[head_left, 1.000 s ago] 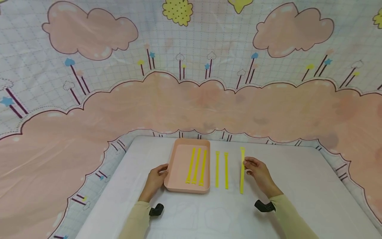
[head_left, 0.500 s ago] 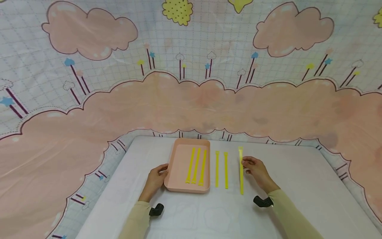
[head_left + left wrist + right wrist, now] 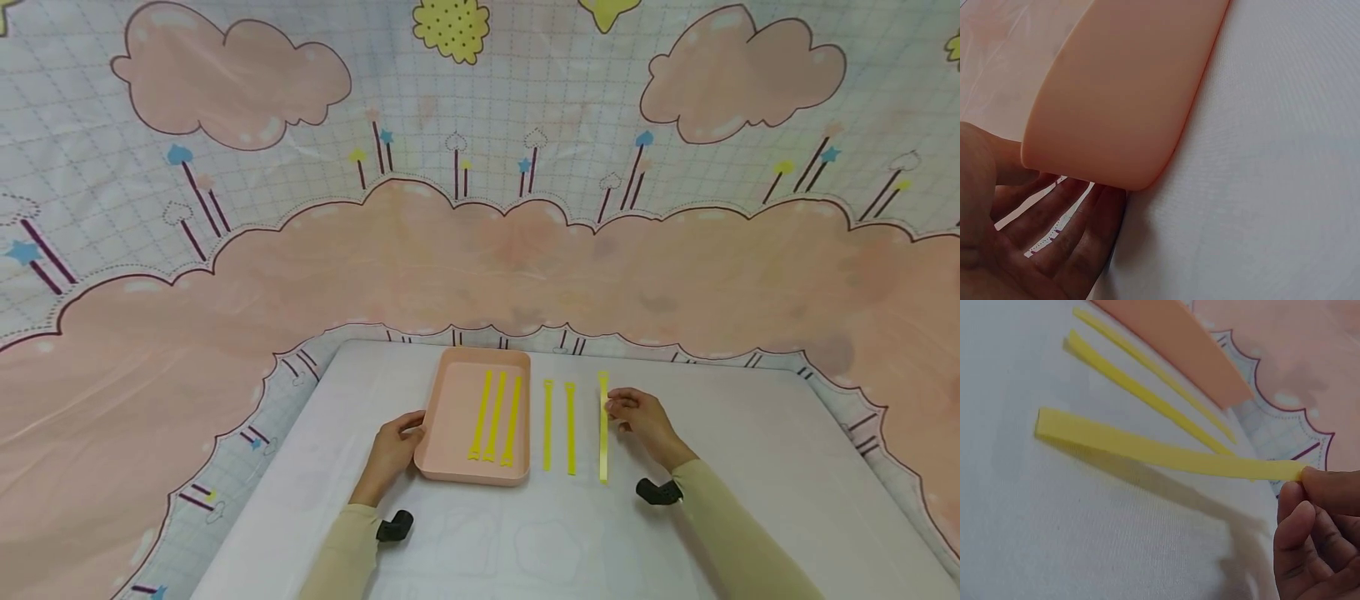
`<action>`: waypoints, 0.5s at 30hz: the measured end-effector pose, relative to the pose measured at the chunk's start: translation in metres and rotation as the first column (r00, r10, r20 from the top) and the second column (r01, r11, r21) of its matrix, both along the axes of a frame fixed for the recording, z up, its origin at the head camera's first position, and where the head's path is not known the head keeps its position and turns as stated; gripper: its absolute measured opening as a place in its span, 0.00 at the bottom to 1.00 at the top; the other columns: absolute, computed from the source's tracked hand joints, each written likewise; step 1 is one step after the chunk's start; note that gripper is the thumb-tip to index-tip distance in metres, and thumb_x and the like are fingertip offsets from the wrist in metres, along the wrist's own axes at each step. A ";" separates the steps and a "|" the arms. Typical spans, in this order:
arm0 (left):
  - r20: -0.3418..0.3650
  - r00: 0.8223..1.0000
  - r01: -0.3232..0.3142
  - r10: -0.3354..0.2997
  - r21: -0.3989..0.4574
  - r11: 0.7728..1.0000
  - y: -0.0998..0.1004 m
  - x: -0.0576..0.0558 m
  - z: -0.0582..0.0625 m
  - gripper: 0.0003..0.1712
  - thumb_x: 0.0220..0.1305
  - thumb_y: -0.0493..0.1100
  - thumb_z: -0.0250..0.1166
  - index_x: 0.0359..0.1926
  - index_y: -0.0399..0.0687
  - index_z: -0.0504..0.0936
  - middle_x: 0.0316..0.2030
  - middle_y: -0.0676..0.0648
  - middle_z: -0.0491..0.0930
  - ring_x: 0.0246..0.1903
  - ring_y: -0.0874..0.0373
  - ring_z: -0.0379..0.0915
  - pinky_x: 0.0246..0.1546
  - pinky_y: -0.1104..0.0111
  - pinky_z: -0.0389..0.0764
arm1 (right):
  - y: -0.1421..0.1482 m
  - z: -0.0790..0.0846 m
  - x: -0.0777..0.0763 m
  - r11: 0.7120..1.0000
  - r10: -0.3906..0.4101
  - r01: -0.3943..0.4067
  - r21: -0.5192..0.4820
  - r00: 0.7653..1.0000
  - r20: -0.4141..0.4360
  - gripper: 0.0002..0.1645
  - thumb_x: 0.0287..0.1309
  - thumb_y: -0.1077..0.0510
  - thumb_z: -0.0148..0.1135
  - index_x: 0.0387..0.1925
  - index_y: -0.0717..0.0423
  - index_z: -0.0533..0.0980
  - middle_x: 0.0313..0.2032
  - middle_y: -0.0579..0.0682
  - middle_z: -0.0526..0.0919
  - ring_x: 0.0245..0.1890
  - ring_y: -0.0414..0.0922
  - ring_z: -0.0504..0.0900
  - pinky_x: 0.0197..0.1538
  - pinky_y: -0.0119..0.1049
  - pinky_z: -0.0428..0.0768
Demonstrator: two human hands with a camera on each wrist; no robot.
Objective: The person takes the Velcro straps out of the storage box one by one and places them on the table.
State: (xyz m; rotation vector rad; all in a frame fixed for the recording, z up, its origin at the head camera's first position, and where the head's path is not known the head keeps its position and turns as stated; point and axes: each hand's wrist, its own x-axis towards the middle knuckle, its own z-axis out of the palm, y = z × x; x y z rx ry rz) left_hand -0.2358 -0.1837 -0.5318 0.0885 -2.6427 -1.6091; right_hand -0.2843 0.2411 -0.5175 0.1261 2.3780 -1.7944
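Note:
My right hand [image 3: 645,421] pinches a yellow hook-and-loop cable tie [image 3: 603,446] between thumb and fingertips near its far end. In the right wrist view, the tie [image 3: 1154,450] hangs slightly above the table and casts a shadow. Two more yellow cable ties [image 3: 571,433] lie side by side on the table, left of the held one. At the left side of a shallow pink tray [image 3: 446,417], my left hand [image 3: 392,450] holds the edge; the left wrist view shows the fingertips [image 3: 1107,203] partly hidden by the tray wall. Three yellow cable ties [image 3: 491,425] lie in the tray's right half.
The white table [image 3: 525,533] reaches back to a patterned cloth backdrop [image 3: 480,258] with clouds and stars. A small black device [image 3: 395,527] is strapped at the left wrist, another black device [image 3: 658,492] at the right.
My right hand has shifted slightly left with the pinched cable tie, bringing it closer to the two on the table. The left hand and the tray stay in place.

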 end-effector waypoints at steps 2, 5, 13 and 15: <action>0.005 1.000 0.000 0.000 -0.002 1.000 0.000 0.000 0.000 0.20 0.69 0.37 0.59 0.61 0.40 0.78 0.58 0.37 0.79 0.52 0.43 0.80 0.46 0.60 0.83 | 0.000 0.000 -0.003 1.000 0.002 -0.003 0.026 1.000 0.012 0.21 0.67 0.60 0.58 0.58 0.66 0.70 0.36 0.44 0.82 0.34 0.37 0.79 0.34 0.30 0.79; 0.007 1.000 0.004 -0.004 -0.007 1.000 0.001 0.000 0.001 0.21 0.69 0.37 0.59 0.61 0.41 0.77 0.59 0.36 0.79 0.52 0.43 0.80 0.46 0.60 0.83 | 0.000 -0.003 -0.007 0.998 -0.003 0.001 0.065 0.999 0.032 0.20 0.66 0.60 0.60 0.56 0.66 0.72 0.35 0.46 0.82 0.32 0.38 0.78 0.32 0.30 0.78; 0.009 1.000 -0.002 0.002 0.009 1.000 0.000 0.001 0.001 0.21 0.69 0.37 0.59 0.61 0.41 0.78 0.58 0.37 0.79 0.51 0.44 0.80 0.46 0.61 0.83 | -0.001 -0.011 -0.014 0.993 -0.024 0.021 0.120 0.999 0.025 0.18 0.65 0.62 0.60 0.54 0.66 0.73 0.31 0.43 0.82 0.28 0.37 0.76 0.28 0.30 0.76; 0.011 1.000 -0.004 0.004 0.010 1.000 0.000 0.002 0.001 0.20 0.69 0.37 0.59 0.61 0.41 0.78 0.58 0.37 0.79 0.51 0.44 0.80 0.46 0.61 0.83 | -0.001 -0.012 -0.015 0.991 -0.025 0.022 0.131 0.999 0.022 0.18 0.64 0.62 0.60 0.53 0.66 0.73 0.29 0.41 0.82 0.27 0.37 0.76 0.27 0.30 0.76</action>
